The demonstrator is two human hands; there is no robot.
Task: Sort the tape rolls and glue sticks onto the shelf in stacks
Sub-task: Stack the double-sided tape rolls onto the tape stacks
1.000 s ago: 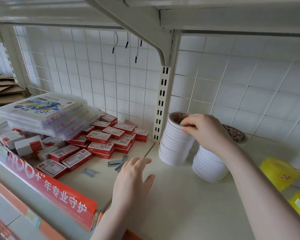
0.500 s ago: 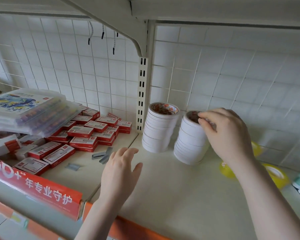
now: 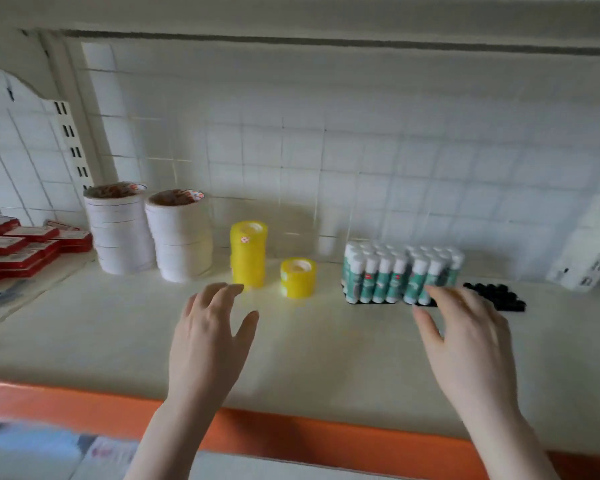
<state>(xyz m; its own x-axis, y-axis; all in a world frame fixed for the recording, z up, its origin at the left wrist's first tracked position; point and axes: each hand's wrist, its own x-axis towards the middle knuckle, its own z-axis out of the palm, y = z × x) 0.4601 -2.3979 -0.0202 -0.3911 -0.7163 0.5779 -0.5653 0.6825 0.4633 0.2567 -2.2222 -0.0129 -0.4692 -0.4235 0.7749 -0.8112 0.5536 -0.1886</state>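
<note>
Two tall stacks of white tape rolls (image 3: pixel 120 230) (image 3: pixel 181 237) stand side by side at the back left of the cream shelf (image 3: pixel 309 358). Right of them is a tall stack of yellow tape rolls (image 3: pixel 248 252) and a shorter yellow stack (image 3: pixel 298 277). A block of upright green-and-white glue sticks (image 3: pixel 400 275) stands further right. My left hand (image 3: pixel 210 341) hovers with fingers spread, just in front of the tall yellow stack. My right hand (image 3: pixel 468 341) hovers with fingers spread, fingertips near the glue sticks' front right corner. Both hands hold nothing.
Red and white small boxes (image 3: pixel 21 244) lie piled on the neighbouring shelf at the left. A cluster of black caps (image 3: pixel 496 296) lies right of the glue sticks. A white tiled grid wall backs the shelf, and an orange strip (image 3: pixel 291 434) edges its front.
The view has swung right. My right hand has let go of the white tape stack and moved over toward the glue sticks. My left hand has moved right, toward the yellow rolls.
</note>
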